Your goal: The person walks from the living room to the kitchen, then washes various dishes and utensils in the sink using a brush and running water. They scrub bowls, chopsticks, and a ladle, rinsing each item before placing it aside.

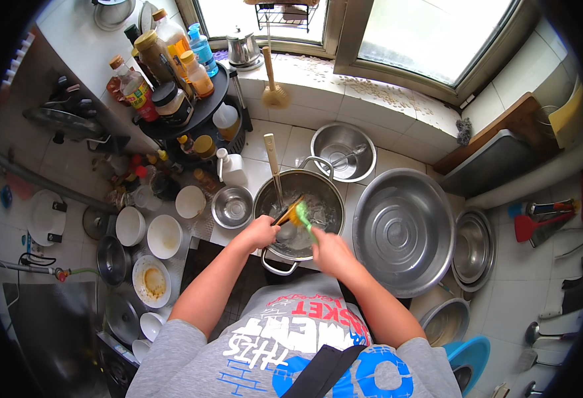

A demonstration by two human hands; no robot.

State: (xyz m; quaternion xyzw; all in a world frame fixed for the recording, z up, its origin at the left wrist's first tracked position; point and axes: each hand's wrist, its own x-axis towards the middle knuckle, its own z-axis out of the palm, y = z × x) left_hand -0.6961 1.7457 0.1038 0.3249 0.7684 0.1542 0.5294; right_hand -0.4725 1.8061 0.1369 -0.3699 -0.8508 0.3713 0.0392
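A two-handled stainless steel pot (338,204) stands on the counter before me with water in it. My left hand (265,231), at its left rim, grips the dark handle of a utensil (287,214) whose yellowish end is over the pot. In my right hand (332,251) is a green-handled brush (303,214), its head against that utensil's end. A long-handled ladle (272,159) leans in the pot, its lower end in the water. What kind of utensil the left hand holds I cannot tell.
Right of the pot lies a large steel basin (398,234); behind it is a smaller steel bowl (343,130) with a spoon inside. A small steel bowl (232,206), white bowls (165,237) and a soiled plate (152,282) are at the left. Bottles crowd a black rack (172,130).
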